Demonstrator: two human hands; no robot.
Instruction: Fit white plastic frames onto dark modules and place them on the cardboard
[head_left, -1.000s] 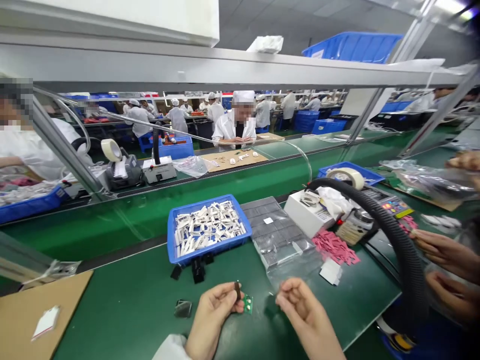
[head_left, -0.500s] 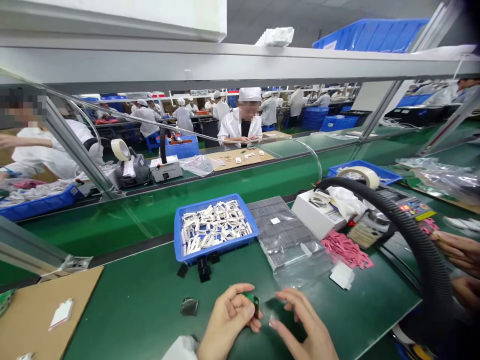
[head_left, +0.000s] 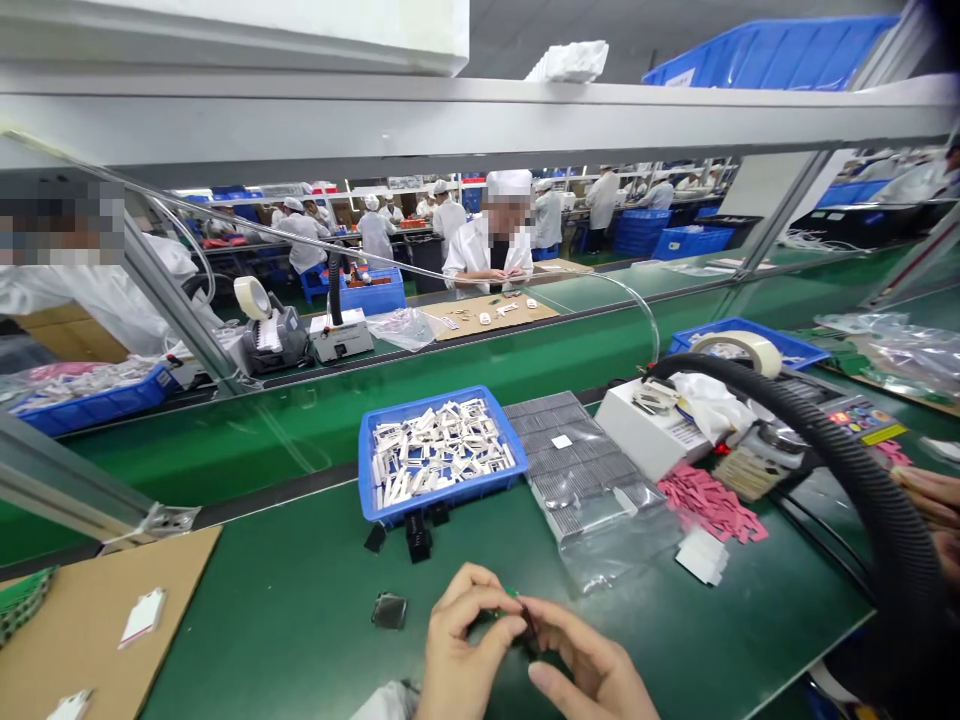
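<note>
My left hand (head_left: 465,635) and my right hand (head_left: 589,670) meet low on the green workbench (head_left: 247,640). Between their fingertips is a small green circuit board (head_left: 513,593), with a dark part (head_left: 529,622) beside it. Both hands pinch this small assembly, and the fingers hide most of it. Left of my hands lies a dark square glossy piece (head_left: 389,611), not touched. Beyond them stands a blue tray (head_left: 439,500) full of small white pieces, with small black parts (head_left: 418,537) by its front wall.
A clear bag of grey sheets (head_left: 581,480), pink labels (head_left: 709,503), a white box (head_left: 649,425), tape (head_left: 735,353) and a black ribbed hose (head_left: 881,510) lie right. Cardboard (head_left: 97,620) lies left. A co-worker's hand (head_left: 926,497) shows at the right edge.
My hands have closed together, and the right hand now pinches at the small assembly. The dark film seen by my right hand earlier is no longer visible. The view has shifted slightly.
</note>
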